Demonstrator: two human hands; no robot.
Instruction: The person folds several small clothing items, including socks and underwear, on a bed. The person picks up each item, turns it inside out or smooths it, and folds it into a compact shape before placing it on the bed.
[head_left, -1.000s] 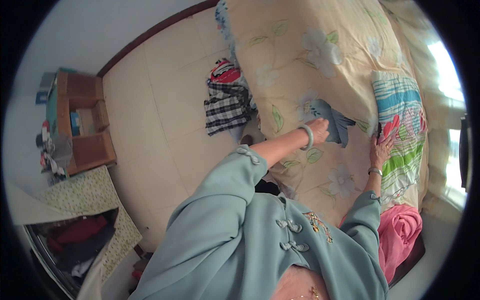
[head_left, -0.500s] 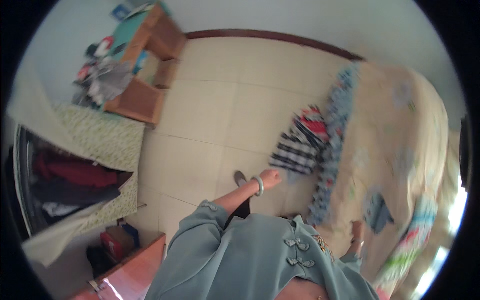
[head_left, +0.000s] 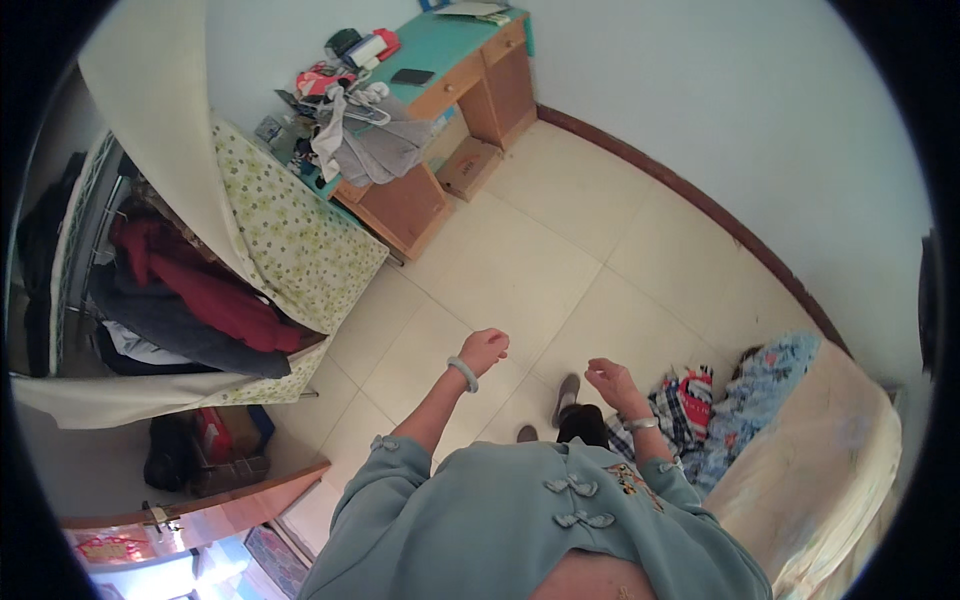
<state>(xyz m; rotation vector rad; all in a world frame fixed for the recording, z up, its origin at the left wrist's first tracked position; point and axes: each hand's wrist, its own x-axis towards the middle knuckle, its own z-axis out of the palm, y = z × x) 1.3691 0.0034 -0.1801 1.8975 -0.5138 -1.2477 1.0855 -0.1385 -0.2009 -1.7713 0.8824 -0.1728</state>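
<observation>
My left hand [head_left: 485,348], with a pale bangle at its wrist, is held in front of me over the tiled floor. Its fingers are curled in and nothing shows in them. To its right hovers my right hand [head_left: 612,385], a silver bracelet at its wrist, the fingers loosely bent and apart, holding nothing. Nearest to the right hand, and below it, lies a heap of black-and-white plaid and red cloth [head_left: 690,405] on the floor beside the bed. Neither hand touches anything.
A fabric wardrobe [head_left: 290,220] hangs open at left with dark and maroon clothes [head_left: 205,295] inside. Beyond it stands a green-topped desk [head_left: 470,40] with grey clothes [head_left: 385,150] on it and a cardboard box [head_left: 470,165] underneath. The bed [head_left: 820,450] is at right, a door [head_left: 290,490] lower left.
My view has turned left, bringing the wardrobe and desk further in. My right hand has come away from beside the bed to in front of my body. My left hand stays curled.
</observation>
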